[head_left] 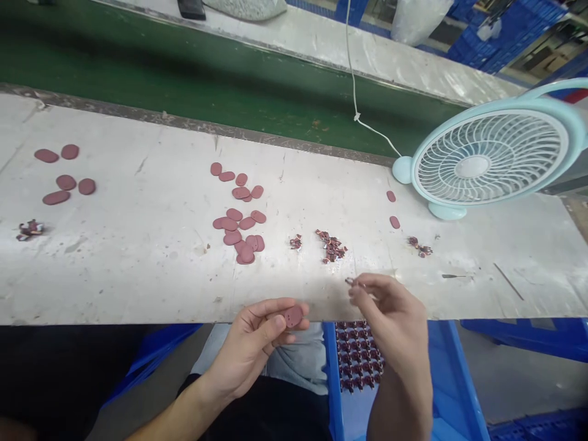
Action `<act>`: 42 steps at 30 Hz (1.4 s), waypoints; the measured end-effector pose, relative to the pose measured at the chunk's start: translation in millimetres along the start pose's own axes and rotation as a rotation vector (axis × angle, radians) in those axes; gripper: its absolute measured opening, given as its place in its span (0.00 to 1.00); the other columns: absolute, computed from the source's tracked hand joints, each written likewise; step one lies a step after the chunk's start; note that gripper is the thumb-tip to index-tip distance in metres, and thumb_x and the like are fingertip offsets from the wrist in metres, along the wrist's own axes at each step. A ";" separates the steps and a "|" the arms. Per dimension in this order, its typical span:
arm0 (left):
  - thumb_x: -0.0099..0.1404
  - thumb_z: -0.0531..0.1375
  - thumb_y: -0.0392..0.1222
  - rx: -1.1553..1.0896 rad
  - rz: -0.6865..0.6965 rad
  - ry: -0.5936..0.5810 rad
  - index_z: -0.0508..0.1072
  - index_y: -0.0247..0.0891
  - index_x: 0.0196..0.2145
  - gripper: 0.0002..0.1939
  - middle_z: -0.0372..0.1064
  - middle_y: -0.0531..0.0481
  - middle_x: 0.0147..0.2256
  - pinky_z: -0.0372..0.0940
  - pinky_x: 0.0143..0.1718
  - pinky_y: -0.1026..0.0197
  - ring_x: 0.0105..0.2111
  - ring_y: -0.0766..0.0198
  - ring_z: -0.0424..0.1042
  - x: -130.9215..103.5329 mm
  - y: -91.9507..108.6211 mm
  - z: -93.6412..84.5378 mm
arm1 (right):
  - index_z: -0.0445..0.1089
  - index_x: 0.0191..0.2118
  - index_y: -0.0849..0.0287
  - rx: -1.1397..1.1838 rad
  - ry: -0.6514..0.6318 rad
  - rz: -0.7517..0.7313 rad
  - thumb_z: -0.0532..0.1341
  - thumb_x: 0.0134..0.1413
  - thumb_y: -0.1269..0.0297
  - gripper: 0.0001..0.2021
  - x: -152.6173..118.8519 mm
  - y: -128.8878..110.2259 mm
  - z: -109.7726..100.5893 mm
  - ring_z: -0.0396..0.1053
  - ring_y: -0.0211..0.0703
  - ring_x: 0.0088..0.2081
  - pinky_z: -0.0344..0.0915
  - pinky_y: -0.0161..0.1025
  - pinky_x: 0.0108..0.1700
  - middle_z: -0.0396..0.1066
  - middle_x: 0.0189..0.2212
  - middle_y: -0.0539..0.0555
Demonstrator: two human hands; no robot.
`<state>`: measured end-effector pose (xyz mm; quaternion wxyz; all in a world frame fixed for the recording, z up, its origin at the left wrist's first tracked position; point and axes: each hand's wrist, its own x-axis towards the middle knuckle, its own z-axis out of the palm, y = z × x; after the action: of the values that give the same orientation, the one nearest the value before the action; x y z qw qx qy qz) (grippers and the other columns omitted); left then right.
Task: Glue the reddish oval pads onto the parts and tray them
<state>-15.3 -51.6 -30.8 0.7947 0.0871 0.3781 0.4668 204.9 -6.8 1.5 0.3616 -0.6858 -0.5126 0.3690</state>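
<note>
Between its thumb and fingers, my left hand (250, 349) holds a dark red oval disc (294, 316) just past the table's front edge. Small holes or marks show on the disc's face. My right hand (390, 312) is closed in a pinch on a small dark figurine-like part (350, 281), too small to make out fully. Ahead of it on the table lies a pile of small brown-and-white parts (331, 247), with a smaller cluster (296, 242) to its left. Loose dark red discs (233, 222) lie in a group farther left.
A light blue fan (473, 166) stands at the right, its white cord running back. Two discs and small parts (419, 247) lie near it, with thin tools (508, 281). Below the edge, a blue crate (463, 392) holds rows of small parts (359, 355). More discs (66, 182) lie far left.
</note>
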 end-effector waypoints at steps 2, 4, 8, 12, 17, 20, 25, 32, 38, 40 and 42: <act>0.63 0.69 0.40 0.081 0.031 0.000 0.82 0.37 0.44 0.11 0.81 0.39 0.46 0.74 0.36 0.67 0.42 0.56 0.81 0.7 -1.0 0.3 | 0.75 0.38 0.53 0.227 -0.124 -0.012 0.70 0.54 0.63 0.06 -23.3 -8.9 4.9 0.76 0.42 0.30 0.74 0.36 0.30 0.78 0.33 0.51; 0.62 0.69 0.40 0.158 0.069 -0.003 0.82 0.37 0.44 0.12 0.81 0.39 0.46 0.74 0.36 0.65 0.43 0.54 0.81 1.2 -2.7 0.3 | 0.75 0.37 0.52 0.339 -0.236 -0.025 0.70 0.54 0.66 0.05 -40.4 -16.9 13.6 0.75 0.39 0.27 0.74 0.34 0.29 0.77 0.31 0.50; 0.63 0.68 0.38 0.206 0.105 -0.052 0.82 0.39 0.44 0.10 0.82 0.41 0.45 0.74 0.40 0.64 0.43 0.56 0.80 0.6 -6.8 -0.6 | 0.77 0.37 0.54 0.392 -0.306 0.014 0.68 0.56 0.67 0.03 -50.4 -24.7 29.8 0.77 0.41 0.27 0.76 0.35 0.30 0.79 0.29 0.51; 0.63 0.69 0.37 0.169 0.128 -0.083 0.82 0.40 0.43 0.10 0.82 0.43 0.45 0.74 0.46 0.59 0.44 0.55 0.81 -0.8 -9.6 -0.5 | 0.77 0.38 0.54 0.400 -0.344 0.063 0.68 0.57 0.67 0.03 -48.2 -23.3 32.3 0.78 0.41 0.30 0.77 0.35 0.33 0.81 0.31 0.52; 0.61 0.70 0.36 0.132 0.118 -0.087 0.81 0.39 0.40 0.08 0.83 0.44 0.42 0.74 0.44 0.60 0.41 0.57 0.81 -0.3 -10.2 2.9 | 0.77 0.37 0.54 0.393 -0.366 0.070 0.68 0.56 0.67 0.03 -48.8 -23.3 28.1 0.77 0.38 0.30 0.75 0.33 0.33 0.81 0.33 0.52; 0.61 0.70 0.36 0.135 0.128 -0.072 0.81 0.37 0.32 0.02 0.83 0.45 0.39 0.72 0.40 0.63 0.37 0.61 0.80 0.4 -10.7 5.6 | 0.77 0.38 0.54 0.405 -0.376 0.097 0.68 0.57 0.67 0.03 -47.8 -23.7 28.9 0.77 0.38 0.30 0.75 0.33 0.34 0.81 0.33 0.52; 0.62 0.69 0.37 0.147 0.172 -0.053 0.81 0.37 0.27 0.05 0.82 0.46 0.39 0.71 0.37 0.64 0.34 0.63 0.78 0.3 -12.5 7.3 | 0.77 0.39 0.55 0.445 -0.385 0.114 0.68 0.58 0.65 0.04 -45.5 -20.2 29.9 0.77 0.38 0.32 0.76 0.34 0.36 0.81 0.35 0.53; 0.62 0.69 0.38 0.172 0.180 -0.065 0.81 0.37 0.27 0.06 0.82 0.48 0.34 0.71 0.39 0.63 0.36 0.61 0.78 0.3 -15.1 5.8 | 0.77 0.42 0.53 0.381 -0.403 0.013 0.67 0.60 0.67 0.05 -47.6 -20.4 24.6 0.77 0.39 0.34 0.76 0.35 0.36 0.80 0.39 0.53; 0.64 0.67 0.37 0.160 0.217 -0.052 0.81 0.37 0.28 0.07 0.82 0.47 0.36 0.71 0.39 0.62 0.33 0.63 0.77 1.6 -15.5 8.3 | 0.76 0.41 0.54 0.449 -0.366 0.054 0.68 0.59 0.65 0.05 -48.9 -14.3 32.9 0.77 0.41 0.34 0.77 0.37 0.37 0.80 0.38 0.53; 0.63 0.68 0.36 0.160 0.225 -0.043 0.81 0.38 0.28 0.06 0.82 0.47 0.36 0.71 0.39 0.63 0.33 0.64 0.77 2.7 -15.2 8.3 | 0.76 0.41 0.54 0.460 -0.357 0.064 0.68 0.59 0.65 0.05 -48.9 -13.3 34.4 0.77 0.39 0.34 0.77 0.36 0.37 0.80 0.38 0.53; 0.63 0.68 0.36 0.161 0.233 -0.038 0.81 0.38 0.28 0.06 0.82 0.47 0.37 0.72 0.38 0.63 0.34 0.63 0.78 4.3 -15.2 8.3 | 0.76 0.41 0.54 0.476 -0.354 0.075 0.68 0.59 0.65 0.05 -48.2 -13.6 35.8 0.77 0.38 0.33 0.77 0.34 0.37 0.80 0.38 0.53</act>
<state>1.8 -54.6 -34.7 0.7327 0.2029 0.3865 0.5221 157.9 -46.5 3.3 0.4031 -0.5252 -0.4410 0.6059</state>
